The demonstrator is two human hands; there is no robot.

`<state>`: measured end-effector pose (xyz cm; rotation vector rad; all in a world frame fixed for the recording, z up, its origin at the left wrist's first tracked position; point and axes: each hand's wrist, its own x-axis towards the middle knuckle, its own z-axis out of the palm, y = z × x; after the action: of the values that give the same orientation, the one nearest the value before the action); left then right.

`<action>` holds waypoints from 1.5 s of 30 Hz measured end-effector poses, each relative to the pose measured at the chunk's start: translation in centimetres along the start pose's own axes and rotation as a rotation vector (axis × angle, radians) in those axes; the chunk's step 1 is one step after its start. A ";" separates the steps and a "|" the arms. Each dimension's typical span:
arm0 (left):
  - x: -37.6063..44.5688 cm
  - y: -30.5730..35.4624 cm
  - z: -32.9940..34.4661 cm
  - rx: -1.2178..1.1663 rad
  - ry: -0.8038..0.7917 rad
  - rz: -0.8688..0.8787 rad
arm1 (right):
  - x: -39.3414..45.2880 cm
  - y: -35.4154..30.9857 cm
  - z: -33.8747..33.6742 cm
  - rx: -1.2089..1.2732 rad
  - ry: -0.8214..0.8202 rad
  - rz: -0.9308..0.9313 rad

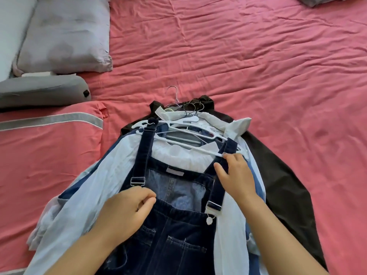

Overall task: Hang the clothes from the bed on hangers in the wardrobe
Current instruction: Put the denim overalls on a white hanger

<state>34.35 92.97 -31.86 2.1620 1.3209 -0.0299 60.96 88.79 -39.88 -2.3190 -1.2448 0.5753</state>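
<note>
- From the head view, a stack of clothes lies on the bed (258, 62), which is covered with a creased pink sheet.
- On top of the stack is a pair of dark denim dungarees (174, 231), its two straps running up over a white plastic hanger (186, 142).
- The left strap hooks over the hanger's left end; the right strap crosses the hanger's right arm, close to its tip.
- Under the dungarees lie a white garment (178, 155) with a gathered edge and a pale blue shirt (95, 187) spreading out to both sides.
- Lowest of all is a black jacket (284, 185), showing along the right side and at the top of the pile.
- Several metal hanger hooks (190, 108) bunch together at the far end of the stack, one thin wire hook sticking out toward the pillows.
- The left hand (127, 213) rests on the dungarees' bib by the left strap buckle, its grip curled with thumb and fingers pinching the denim edge.
- The right hand (236, 175) lies at the right strap, fingertips on the hanger's right end, thumb spread out over the strap; whether it truly clasps the strap I cannot tell.
- Grey pillows (65, 36) and a grey bolster (43, 90) sit at the upper left, beside a folded pink duvet (49, 155) with a grey stripe.
</note>
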 end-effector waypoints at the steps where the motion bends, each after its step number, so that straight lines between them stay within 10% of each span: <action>1: 1.1 -0.1 0.6 0.003 -0.005 -0.004 | 1.8 0.6 0.6 -0.022 0.014 -0.011; 12: 3.9 -1.9 1.8 0.024 0.003 -0.094 | 12.3 4.6 4.7 -0.286 -0.088 0.078; 25: 0.4 -1.2 -3.5 -0.027 0.203 -0.023 | 6.8 -2.5 -4.9 0.115 0.211 -0.081; 45: -30.6 -4.3 -23.8 0.158 1.140 0.041 | -20.8 -29.0 -22.4 0.469 0.194 -0.709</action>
<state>8.80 81.65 -4.72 2.3844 1.8586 1.3170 43.50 81.31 -2.26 -1.3872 -1.5162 0.3280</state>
